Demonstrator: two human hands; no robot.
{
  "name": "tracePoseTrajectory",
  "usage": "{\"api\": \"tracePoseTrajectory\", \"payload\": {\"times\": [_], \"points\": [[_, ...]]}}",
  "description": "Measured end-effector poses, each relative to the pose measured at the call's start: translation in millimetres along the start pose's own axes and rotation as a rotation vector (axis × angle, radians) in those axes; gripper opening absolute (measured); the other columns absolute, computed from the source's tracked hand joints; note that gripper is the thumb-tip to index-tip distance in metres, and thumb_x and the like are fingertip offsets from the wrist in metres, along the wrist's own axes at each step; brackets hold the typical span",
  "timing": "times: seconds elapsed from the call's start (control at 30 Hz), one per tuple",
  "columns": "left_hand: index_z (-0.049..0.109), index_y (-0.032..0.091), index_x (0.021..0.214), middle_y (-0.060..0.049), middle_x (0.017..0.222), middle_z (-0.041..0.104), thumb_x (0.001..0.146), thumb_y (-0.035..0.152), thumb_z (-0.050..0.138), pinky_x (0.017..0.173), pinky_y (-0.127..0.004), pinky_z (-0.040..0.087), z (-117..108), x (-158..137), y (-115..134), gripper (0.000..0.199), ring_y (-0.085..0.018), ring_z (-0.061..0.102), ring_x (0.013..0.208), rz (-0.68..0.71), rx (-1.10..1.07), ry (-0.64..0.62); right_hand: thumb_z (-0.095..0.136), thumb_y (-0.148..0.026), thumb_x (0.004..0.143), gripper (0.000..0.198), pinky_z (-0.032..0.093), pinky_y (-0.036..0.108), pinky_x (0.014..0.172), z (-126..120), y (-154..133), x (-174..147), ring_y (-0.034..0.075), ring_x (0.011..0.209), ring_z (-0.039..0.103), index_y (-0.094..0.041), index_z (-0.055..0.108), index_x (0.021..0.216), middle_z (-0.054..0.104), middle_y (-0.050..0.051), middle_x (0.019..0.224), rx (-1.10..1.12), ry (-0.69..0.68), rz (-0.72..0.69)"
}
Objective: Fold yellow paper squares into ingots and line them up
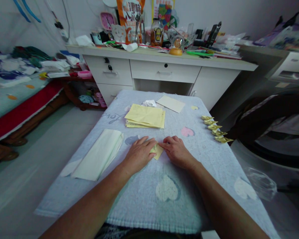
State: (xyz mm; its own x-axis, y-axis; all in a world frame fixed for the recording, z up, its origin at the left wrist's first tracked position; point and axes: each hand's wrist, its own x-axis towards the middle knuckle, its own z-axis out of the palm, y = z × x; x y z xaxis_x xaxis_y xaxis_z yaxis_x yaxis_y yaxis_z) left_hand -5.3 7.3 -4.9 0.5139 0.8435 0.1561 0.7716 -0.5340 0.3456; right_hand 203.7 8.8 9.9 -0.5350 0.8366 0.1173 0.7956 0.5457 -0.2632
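Observation:
A small folded piece of yellow paper (158, 153) lies on the cloth-covered table between my hands. My left hand (141, 152) rests flat over its left part, fingers stretched out and pressing it down. At the paper's right edge, my right hand (175, 150) touches with its index finger while the other fingers curl under; whether they pinch the edge is hard to make out. Just beyond is a stack of yellow paper sheets (145, 116). Several folded yellow paper pieces (215, 129) with pointed ends stand in a row at the table's right side.
A folded pale sheet (98, 154) lies left of my hands. A cream card (170, 103) and crumpled white tissue (149, 103) sit at the far end of the blue cloth (164, 212). Behind stands a white desk (164, 68) crowded with jars; a front-loading washing machine (289, 69) is at right.

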Motion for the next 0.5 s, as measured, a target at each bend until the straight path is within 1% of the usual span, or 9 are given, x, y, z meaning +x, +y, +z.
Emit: {"api": "tracePoseTrajectory", "payload": {"times": [0.13,0.27,0.33,0.43,0.47,0.5], "points": [[0.057,0.028,0.124,-0.003,0.140,0.053,0.082,0.025,0.062,0.107,-0.048,0.034,0,0,-1,0.042,-0.028,0.040,0.133,-0.010,-0.031,-0.013,0.051,-0.012,0.088,0.044,0.037,0.037,0.083,-7,13,-5,0.022,0.097,0.047,-0.035,0.062,0.123,0.060,0.007,0.112,0.027,-0.025,-0.028],[0.058,0.028,0.123,-0.003,0.140,0.053,0.083,0.025,0.061,0.107,-0.046,0.034,-1,0,-1,0.040,-0.027,0.040,0.133,-0.015,-0.043,-0.012,0.051,-0.009,0.086,0.045,0.037,0.038,0.086,-11,24,-8,0.022,0.100,0.049,-0.037,0.066,0.117,0.060,0.005,0.114,0.049,-0.042,-0.057],[0.059,0.029,0.122,-0.003,0.140,0.053,0.083,0.025,0.061,0.107,-0.047,0.034,-1,-1,-1,0.039,-0.027,0.041,0.132,-0.017,-0.050,-0.005,0.051,-0.008,0.085,0.042,0.037,0.038,0.087,-12,25,-8,0.022,0.100,0.049,-0.034,0.070,0.112,0.061,0.006,0.112,0.070,-0.034,-0.062],[0.058,0.028,0.120,-0.003,0.139,0.054,0.083,0.027,0.061,0.106,-0.048,0.033,-2,-1,1,0.038,-0.028,0.040,0.131,-0.012,-0.061,0.011,0.051,-0.016,0.087,0.030,0.037,0.039,0.089,-9,20,-7,0.022,0.098,0.050,-0.024,0.070,0.109,0.061,0.008,0.108,0.114,0.042,-0.031],[0.058,0.028,0.120,-0.003,0.138,0.054,0.083,0.029,0.061,0.106,-0.048,0.032,-2,-1,1,0.038,-0.028,0.040,0.130,-0.008,-0.062,0.016,0.052,-0.022,0.088,0.028,0.037,0.040,0.090,-8,17,-6,0.023,0.099,0.049,-0.021,0.067,0.112,0.060,0.009,0.108,0.127,0.076,-0.009],[0.057,0.027,0.120,-0.003,0.137,0.054,0.082,0.030,0.062,0.106,-0.048,0.032,-3,-1,2,0.038,-0.028,0.040,0.130,-0.004,-0.065,0.021,0.054,-0.028,0.088,0.032,0.036,0.041,0.091,-5,13,-5,0.025,0.101,0.048,-0.018,0.063,0.116,0.059,0.011,0.110,0.136,0.107,0.014]]}}
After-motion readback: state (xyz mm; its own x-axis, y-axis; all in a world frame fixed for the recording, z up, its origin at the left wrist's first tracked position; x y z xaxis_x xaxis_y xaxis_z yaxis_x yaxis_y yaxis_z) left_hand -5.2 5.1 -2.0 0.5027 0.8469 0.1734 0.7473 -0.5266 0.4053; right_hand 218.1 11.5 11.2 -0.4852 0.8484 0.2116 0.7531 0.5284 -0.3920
